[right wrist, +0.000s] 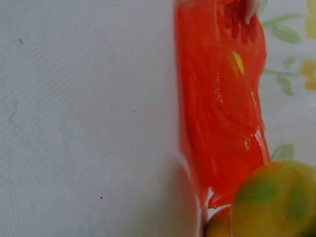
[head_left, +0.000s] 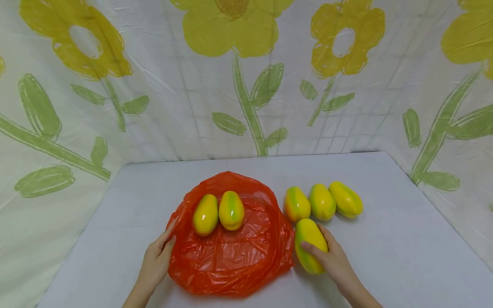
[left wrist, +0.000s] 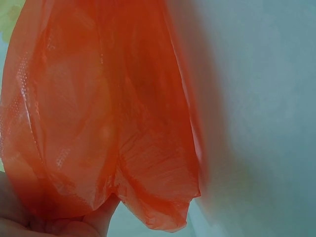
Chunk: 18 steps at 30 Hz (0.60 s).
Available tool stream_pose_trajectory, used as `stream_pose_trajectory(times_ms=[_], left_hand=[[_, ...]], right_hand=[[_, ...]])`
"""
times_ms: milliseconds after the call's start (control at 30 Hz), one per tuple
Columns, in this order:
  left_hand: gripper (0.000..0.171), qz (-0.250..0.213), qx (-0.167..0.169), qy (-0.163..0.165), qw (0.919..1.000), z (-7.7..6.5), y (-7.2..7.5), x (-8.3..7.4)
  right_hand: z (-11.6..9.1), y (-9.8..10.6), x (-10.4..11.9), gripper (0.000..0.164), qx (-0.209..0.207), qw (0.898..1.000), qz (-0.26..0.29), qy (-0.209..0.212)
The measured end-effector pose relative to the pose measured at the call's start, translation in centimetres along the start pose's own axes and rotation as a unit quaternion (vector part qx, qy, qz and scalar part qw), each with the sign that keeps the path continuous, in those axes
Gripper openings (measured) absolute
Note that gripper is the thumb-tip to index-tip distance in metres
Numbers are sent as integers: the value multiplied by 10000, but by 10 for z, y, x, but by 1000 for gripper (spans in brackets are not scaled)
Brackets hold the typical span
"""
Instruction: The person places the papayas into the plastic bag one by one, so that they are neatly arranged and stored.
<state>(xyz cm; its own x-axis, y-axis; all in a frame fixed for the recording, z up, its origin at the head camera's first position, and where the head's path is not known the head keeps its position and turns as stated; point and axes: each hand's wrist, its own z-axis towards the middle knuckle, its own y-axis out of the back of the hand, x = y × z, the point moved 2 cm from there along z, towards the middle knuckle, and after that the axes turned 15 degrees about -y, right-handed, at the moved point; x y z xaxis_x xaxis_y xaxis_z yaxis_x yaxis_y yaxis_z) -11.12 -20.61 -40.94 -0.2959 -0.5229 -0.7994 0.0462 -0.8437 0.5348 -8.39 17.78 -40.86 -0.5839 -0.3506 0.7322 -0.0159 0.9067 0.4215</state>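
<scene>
An open red plastic bag (head_left: pixel 239 280) lies on the table with its mouth up, and two yellow-green papayas (head_left: pixel 206 216) rest inside it. At its left rim, my left hand (head_left: pixel 155 259) holds the plastic between thumb and fingers; in the left wrist view, part of that hand (left wrist: pixel 74 227) shows under the red film. My right hand (head_left: pixel 337 261) grips another papaya (head_left: pixel 308 244) just right of the bag, thumb on top. This held papaya (right wrist: pixel 276 202) fills the lower right corner of the right wrist view.
Beyond the right hand, three more papayas stand in a row: a left one (head_left: pixel 296 204), a middle one (head_left: pixel 322 202) and a right one (head_left: pixel 345 199). A white table (head_left: pixel 393 244) carries everything. Behind it hangs a flower-printed curtain (head_left: pixel 161 115).
</scene>
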Motion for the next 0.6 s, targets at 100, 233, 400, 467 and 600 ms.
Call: stream_pose_trajectory(times_ms=[100, 233, 400, 467, 600], left_hand=[[42, -30, -18, 6, 10000, -1, 0, -1], [42, -54, -3, 19, 10000, -1, -1, -1], [42, -69, -9, 23, 10000, -1, 0, -2], [42, -82, -13, 28, 10000, -1, 0, -3], [42, -80, -18, 28, 10000, -1, -1, -3]], right_hand=[[-2, 2, 2, 84, -12, 10000, -11, 28], [-5, 5, 4, 83, -17, 10000, 47, 86], [-8, 6, 7, 82, -19, 9998, 118, 127], [-9, 6, 8, 83, -8, 9998, 129, 141], [-9, 5, 10, 82, 24, 9996, 161, 213]])
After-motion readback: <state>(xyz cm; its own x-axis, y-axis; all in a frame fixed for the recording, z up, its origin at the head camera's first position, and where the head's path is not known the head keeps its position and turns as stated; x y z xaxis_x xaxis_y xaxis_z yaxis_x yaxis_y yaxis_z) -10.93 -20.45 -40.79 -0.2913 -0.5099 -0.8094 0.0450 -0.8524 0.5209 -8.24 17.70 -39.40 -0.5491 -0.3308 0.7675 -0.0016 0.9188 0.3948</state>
